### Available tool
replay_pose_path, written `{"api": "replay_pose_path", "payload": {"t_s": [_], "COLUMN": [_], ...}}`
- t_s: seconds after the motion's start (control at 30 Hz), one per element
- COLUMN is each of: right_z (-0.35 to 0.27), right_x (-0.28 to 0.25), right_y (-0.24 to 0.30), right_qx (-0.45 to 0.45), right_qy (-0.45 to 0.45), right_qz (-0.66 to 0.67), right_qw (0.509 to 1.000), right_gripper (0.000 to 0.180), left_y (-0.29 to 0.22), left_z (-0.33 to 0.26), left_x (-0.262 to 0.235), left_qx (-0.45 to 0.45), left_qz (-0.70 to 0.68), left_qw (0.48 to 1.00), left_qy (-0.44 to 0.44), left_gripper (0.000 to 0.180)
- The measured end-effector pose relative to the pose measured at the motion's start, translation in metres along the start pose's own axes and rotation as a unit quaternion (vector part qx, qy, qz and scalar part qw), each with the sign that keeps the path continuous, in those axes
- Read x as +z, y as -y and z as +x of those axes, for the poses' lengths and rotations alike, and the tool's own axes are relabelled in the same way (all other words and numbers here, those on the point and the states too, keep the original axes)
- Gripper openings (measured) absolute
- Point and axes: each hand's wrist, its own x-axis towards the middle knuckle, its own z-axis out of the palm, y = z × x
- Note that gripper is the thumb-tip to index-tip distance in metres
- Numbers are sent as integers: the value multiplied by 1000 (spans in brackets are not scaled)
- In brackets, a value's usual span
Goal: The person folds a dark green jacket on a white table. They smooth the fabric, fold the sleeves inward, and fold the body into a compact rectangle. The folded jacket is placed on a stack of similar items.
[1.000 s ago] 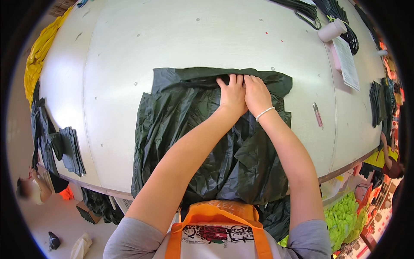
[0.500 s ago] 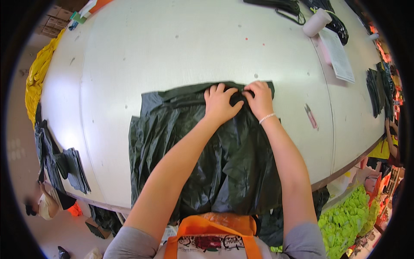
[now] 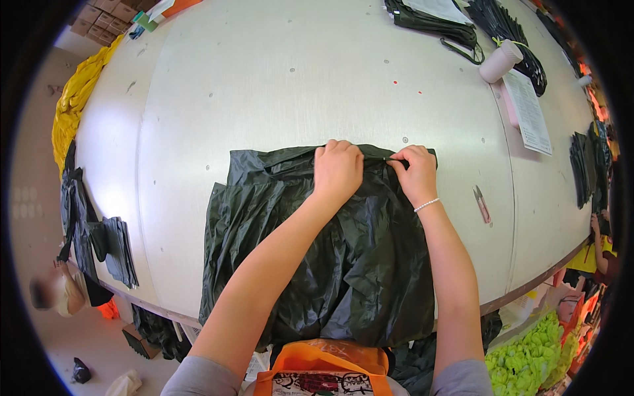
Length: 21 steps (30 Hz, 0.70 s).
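Dark-green fabric (image 3: 373, 264) is needing even tension: right hand (image 3: 417, 173) is pinching its one-o'clock edge; left hand (image 3: 337, 170) is covering twelve o'clock, grip unclear.

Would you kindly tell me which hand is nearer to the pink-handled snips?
Right. The right hand pinches the dark fabric up and to the left of the snips; the left hand lies on that fabric, farther off to the left.

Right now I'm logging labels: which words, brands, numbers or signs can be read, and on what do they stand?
Orange-edged apron: bold dark lettering, not copied here.
White sheet beside the pale bottle: fine print, too small to read.
Far paper: too small to tell.
Dark cloth: no lettering shows.
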Motion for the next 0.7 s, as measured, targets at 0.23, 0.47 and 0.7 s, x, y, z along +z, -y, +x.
{"api": "replay_pose_path", "payload": {"t_s": [0.23,0.47,0.7], "right_z": [-18,-113,-162], "right_x": [-7,-109,-111], "right_y": [-37,-202,-195], "right_qx": [61,39,222], "right_qy": [8,7,12], "right_qz": [-7,-273,-208], "right_qw": [998,961,953], "right_gripper": [12,45,30], "left_y": [117,208,194], "left_z": [-56,-128,-145], "left_x": [-56,-107,-108], "left_qx": [-114,-353,-486], "left_qz": [143,124,-252], "left_qw": [982,926,837], "left_qy": [-48,-47,5], "left_gripper": [10,60,37]}}
